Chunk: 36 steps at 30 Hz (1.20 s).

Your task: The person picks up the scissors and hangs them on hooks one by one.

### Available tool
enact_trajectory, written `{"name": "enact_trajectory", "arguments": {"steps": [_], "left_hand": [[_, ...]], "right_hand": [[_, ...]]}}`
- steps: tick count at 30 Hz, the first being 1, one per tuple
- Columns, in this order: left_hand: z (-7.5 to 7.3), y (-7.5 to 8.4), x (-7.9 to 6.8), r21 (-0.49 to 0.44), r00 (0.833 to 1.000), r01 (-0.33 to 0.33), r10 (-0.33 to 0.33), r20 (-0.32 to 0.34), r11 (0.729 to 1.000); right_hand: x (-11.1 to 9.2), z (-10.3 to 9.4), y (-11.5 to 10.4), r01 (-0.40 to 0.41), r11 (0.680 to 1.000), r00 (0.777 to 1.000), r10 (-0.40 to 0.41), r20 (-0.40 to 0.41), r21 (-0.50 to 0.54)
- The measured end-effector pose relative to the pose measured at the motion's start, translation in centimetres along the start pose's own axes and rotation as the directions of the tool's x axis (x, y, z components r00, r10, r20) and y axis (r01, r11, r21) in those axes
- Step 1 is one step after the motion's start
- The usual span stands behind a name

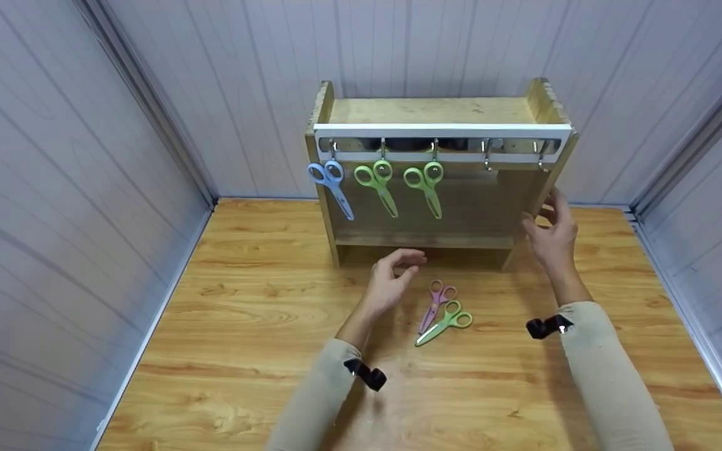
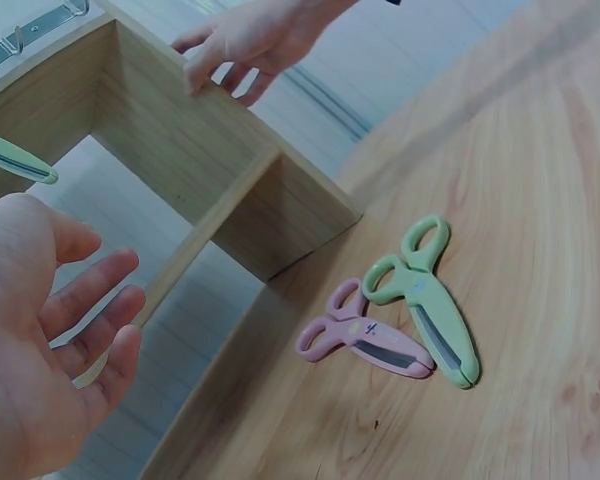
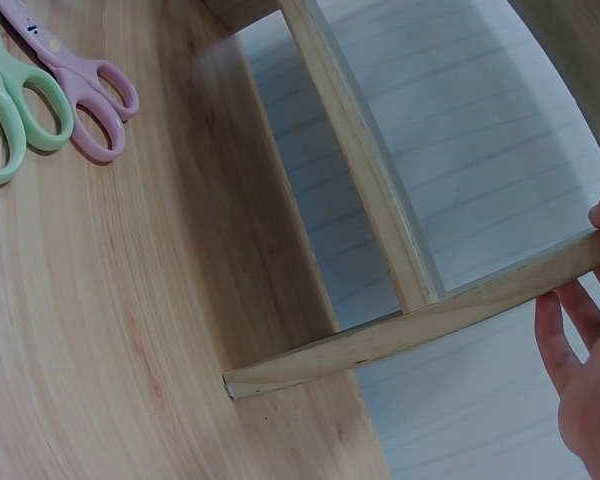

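Observation:
A wooden shelf stands against the back wall, with a white hook rack along its upper front. Blue scissors and two green pairs, the middle one and the right one, hang from its left hooks. My right hand grips the shelf's right side panel, thumb on one face and fingers on the other. Low before the shelf, my left hand holds nothing, its fingers loosely bent. Pink scissors and green scissors lie together on the floor to its right.
Two bare hooks, one and another, are at the rack's right end. Panelled walls enclose the wood-patterned floor at the left, back and right. Black wrist cameras sit on both sleeves.

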<state>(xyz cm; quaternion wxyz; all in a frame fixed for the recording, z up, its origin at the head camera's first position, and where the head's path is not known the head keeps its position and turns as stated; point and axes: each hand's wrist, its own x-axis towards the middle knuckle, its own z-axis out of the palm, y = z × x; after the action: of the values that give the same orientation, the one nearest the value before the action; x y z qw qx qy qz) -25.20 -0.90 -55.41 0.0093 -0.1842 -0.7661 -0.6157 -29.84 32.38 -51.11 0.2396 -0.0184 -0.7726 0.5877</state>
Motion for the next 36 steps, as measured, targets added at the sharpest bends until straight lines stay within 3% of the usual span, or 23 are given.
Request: {"name": "enact_trajectory", "arguments": {"steps": [10, 16, 23, 36], "left_hand": [[0.5, 0.0, -0.4, 0.193, 0.999, -0.004, 0.011, -0.033, 0.981], [0.7, -0.3, -0.5, 0.343, 0.999, -0.039, 0.048, -0.018, 0.938], [1.0, -0.8, -1.1, 0.491, 1.0, 0.004, -0.001, -0.006, 0.871], [1.8, -1.5, -1.6, 0.63, 0.999, 0.028, -0.041, 0.007, 0.776]], "right_hand": [[0.0, 0.0, 0.0, 0.005, 1.0, 1.0, -0.005, -0.009, 0.016], [0.0, 0.0, 0.0, 0.016, 0.999, 1.0, -0.016, -0.018, 0.03], [0.1, 0.0, 0.0, 0.018, 1.0, 1.0, -0.018, -0.013, -0.005], [0.0, 0.0, -0.1, 0.015, 1.0, 1.0, -0.015, -0.006, 0.0]]}}
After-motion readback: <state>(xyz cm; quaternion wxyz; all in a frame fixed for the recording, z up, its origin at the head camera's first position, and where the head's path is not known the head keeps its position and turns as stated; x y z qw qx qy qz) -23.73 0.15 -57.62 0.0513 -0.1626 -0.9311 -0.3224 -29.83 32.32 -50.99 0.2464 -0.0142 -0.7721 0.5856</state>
